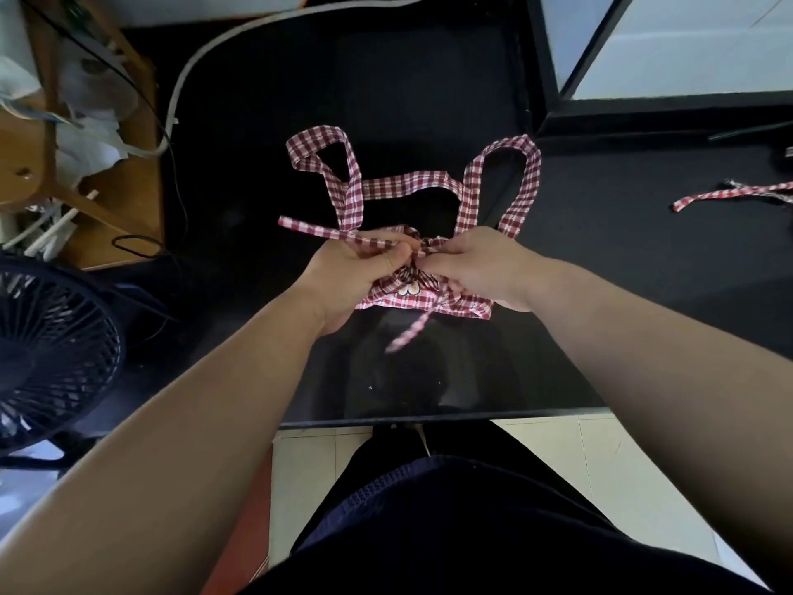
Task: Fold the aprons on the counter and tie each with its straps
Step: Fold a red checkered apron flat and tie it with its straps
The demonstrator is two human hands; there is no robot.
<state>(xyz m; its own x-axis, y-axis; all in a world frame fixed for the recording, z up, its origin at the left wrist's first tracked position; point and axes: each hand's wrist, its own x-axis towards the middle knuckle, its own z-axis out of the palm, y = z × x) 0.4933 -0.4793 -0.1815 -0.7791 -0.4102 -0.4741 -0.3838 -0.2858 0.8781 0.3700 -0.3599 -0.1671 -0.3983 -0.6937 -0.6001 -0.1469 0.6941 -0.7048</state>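
We look down on a black counter (429, 100) where a folded apron (467, 304), red-and-white checked, lies as a small flat bundle near the front edge, its long side running left to right. The left hand (356, 274) and the right hand (485, 268) meet directly over its middle, knuckles almost touching. Each pinches a strap where the two cross at a knot (418, 250). The knot sits between the hands, equally near to both, so we judge that tightening it means pulling outward, left and right, along the bundle. Slack strap loops (345, 178) spread over the counter beyond the hands, away from the person, and one loose end (410, 334) trails toward the front edge. Far to the right lies another checked strap (729, 193), well apart. A dark fan (55, 350) stands left of the counter.
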